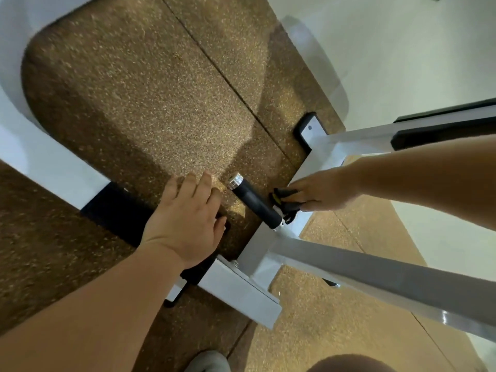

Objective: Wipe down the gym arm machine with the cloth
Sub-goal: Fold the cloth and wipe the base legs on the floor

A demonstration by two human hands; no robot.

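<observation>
Left hand (185, 224) was open, empty; right hand (322, 190) gripped a black-and-yellow knob (279, 196). White steel machine frame (362, 267): likely rigid, heavy; black rubber handle (255, 204) offered hold. Cloth unseen.

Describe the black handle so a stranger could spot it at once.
Find the white machine frame crossing the speckled brown floor. Where its beams meet, between the left hand and right hand, a short black handle sticks out. Only it ends in a shiny metal cap, unlike the knob the right hand grips.
</observation>
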